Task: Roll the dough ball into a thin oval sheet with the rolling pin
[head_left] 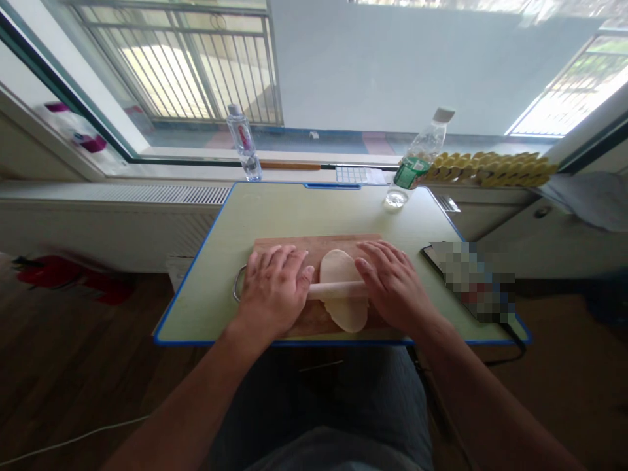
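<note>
A pale rolling pin (333, 290) lies across an oblong sheet of dough (338, 263) on a wooden cutting board (314, 245). Over the pin's left end is my left hand (277, 281), its fingers pointing forward and its thumb along the pin. My right hand (390, 278) covers the other end in the same way, with the thumb near the dough's right edge. Both palms hide the pin's ends. Dough extends in front of and behind the pin. The board's metal handle (237, 284) shows beside my left hand.
The board rests on a small blue-edged table (206, 294). A green-labelled bottle (412, 167) stands at its back right; a phone-like device (471, 281), partly blurred, lies on the right. Another clear bottle (245, 147) is by the window, and a yellow object (490, 169) lies along the sill.
</note>
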The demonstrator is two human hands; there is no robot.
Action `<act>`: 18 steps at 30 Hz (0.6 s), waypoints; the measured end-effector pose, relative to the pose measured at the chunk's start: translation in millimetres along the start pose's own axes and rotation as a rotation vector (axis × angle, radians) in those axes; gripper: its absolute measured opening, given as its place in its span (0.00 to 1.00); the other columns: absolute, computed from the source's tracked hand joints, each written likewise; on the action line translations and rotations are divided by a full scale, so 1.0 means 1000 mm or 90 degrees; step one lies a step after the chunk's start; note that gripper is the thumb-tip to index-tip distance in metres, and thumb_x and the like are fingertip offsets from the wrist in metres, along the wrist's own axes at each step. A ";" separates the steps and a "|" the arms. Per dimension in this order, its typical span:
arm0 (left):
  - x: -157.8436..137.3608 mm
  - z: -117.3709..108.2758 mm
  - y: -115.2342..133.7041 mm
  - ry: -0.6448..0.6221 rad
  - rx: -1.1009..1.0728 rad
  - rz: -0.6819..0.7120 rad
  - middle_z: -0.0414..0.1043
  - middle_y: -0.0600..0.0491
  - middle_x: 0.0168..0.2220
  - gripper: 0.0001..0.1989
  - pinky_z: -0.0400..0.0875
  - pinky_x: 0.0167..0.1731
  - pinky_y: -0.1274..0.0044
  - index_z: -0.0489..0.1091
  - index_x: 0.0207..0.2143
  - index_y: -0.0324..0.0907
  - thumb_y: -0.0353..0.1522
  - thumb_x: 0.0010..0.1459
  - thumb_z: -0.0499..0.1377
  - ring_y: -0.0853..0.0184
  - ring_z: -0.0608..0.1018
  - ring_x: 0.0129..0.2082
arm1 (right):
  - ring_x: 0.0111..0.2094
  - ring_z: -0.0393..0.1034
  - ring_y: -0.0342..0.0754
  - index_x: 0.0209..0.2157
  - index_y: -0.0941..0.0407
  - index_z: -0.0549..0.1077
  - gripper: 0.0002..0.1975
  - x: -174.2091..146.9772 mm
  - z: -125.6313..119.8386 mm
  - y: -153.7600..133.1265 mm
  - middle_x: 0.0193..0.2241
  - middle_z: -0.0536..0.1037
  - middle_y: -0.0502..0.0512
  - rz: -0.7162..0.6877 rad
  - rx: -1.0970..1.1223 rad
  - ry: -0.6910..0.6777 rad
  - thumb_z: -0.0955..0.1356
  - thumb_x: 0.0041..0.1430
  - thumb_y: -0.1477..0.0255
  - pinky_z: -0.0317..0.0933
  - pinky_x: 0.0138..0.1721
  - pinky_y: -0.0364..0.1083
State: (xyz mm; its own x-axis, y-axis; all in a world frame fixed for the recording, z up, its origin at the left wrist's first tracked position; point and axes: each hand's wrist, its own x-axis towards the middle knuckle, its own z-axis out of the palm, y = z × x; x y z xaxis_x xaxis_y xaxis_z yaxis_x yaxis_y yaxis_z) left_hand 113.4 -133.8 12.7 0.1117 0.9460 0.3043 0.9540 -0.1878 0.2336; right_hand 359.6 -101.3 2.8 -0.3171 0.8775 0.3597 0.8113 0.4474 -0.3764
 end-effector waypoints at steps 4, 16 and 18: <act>0.012 0.001 -0.004 -0.027 0.037 0.020 0.75 0.42 0.66 0.23 0.61 0.68 0.52 0.76 0.62 0.44 0.42 0.76 0.51 0.48 0.73 0.66 | 0.68 0.65 0.63 0.64 0.54 0.74 0.26 0.015 0.008 0.005 0.65 0.77 0.62 0.036 -0.063 -0.025 0.58 0.79 0.56 0.57 0.70 0.64; 0.046 0.002 -0.013 -0.136 0.043 0.017 0.70 0.46 0.71 0.26 0.60 0.71 0.56 0.71 0.68 0.49 0.46 0.77 0.48 0.52 0.70 0.70 | 0.68 0.63 0.62 0.62 0.48 0.76 0.25 0.052 0.004 0.001 0.65 0.76 0.58 0.082 -0.105 -0.125 0.57 0.78 0.55 0.58 0.69 0.63; 0.035 0.001 -0.010 -0.138 0.048 0.013 0.67 0.46 0.73 0.29 0.57 0.73 0.54 0.68 0.71 0.48 0.48 0.77 0.47 0.52 0.67 0.73 | 0.68 0.62 0.63 0.62 0.48 0.76 0.24 0.041 0.002 -0.003 0.66 0.75 0.58 0.063 -0.130 -0.120 0.57 0.78 0.56 0.57 0.69 0.64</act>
State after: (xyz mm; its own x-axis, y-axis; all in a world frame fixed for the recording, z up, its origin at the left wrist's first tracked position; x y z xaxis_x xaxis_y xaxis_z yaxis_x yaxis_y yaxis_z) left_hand 108.3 -98.9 20.4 0.1805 0.9785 0.1002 0.9682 -0.1947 0.1569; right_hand 343.7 -66.1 16.9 -0.3014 0.9405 0.1569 0.9191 0.3303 -0.2147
